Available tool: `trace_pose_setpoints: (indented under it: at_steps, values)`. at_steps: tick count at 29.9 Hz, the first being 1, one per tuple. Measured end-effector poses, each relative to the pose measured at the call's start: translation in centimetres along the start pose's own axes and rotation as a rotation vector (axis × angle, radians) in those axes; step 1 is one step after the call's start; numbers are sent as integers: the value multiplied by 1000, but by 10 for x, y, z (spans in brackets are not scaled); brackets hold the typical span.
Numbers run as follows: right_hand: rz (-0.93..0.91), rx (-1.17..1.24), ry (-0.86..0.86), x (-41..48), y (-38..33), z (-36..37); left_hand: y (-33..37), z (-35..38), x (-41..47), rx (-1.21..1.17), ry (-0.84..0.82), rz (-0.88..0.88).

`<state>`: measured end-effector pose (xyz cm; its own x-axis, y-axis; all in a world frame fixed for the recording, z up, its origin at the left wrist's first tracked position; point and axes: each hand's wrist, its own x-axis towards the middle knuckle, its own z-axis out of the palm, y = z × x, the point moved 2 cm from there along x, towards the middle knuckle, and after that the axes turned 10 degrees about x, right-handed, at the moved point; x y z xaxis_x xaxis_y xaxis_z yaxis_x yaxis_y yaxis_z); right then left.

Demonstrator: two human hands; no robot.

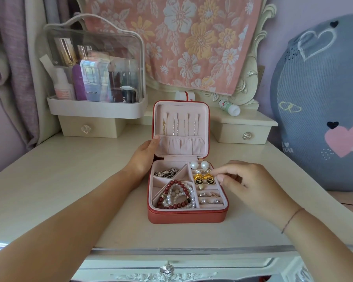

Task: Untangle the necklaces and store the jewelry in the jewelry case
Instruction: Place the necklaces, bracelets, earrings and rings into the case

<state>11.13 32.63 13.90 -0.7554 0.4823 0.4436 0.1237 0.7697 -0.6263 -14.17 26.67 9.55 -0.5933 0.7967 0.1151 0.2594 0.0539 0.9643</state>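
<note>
Jewelry case [186, 215] sits open on the cream dressing table [69, 180], coral outside, pink lining, with its lid [179, 110] standing upright at the back. We see the left hand [146, 154] gripping the lid's left edge: the thumb lies on the inner rim, and the other fingers are behind the lid and hidden. The right hand [247, 180] hovers over the tray's right edge with its fingers loosely curled. Its index and thumb tips are close together just beside the gold flower earrings [203, 177]; we cannot tell whether they pinch or touch anything.

Thin chain necklaces [177, 125] hang side by side from the lid's hooks. Their lower ends are tucked into the gathered pocket, so we cannot see any pendants.

In the tray:
- Silver pieces [167, 172] lie in the top-left compartment, too small to identify.
- Red and pearl beaded bracelets [177, 195] are piled at the lower left.
- Two pearl earrings [199, 165] sit at the top right.
- Black oval earrings [204, 181] lie just below the gold ones.
- Rings [209, 197] sit in the roll slots at the lower right, hard to make out.

A thread bracelet [291, 219] circles the right wrist. Both forearms are cut off at the frame's bottom.

At the back left, a clear-covered cosmetics organizer [94, 78] holds bottles blurred through the cover. A floral towel [181, 37] hangs behind the case. A small white bottle [229, 107] lies on its side on the right drawer unit. A grey heart cushion [324, 98] is cut off at the right edge.
</note>
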Motion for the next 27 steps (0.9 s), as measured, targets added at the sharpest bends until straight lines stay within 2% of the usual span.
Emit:
trace_pose_setpoints:
  at_steps: [8, 18, 25, 27]
  values:
    - [-49, -328, -137, 4, -13, 12, -1, 0, 0, 6, 2, -5]
    - [-57, -355, -88, 5, -13, 17, 1, 0, -1, 6, -1, 0]
    - [-234, -572, -105, 9, -17, 18, 0, -1, 0, -1, -3, -18]
    - [-223, -536, -140, 8, -17, 18, 0, -1, -1, -6, -2, -15]
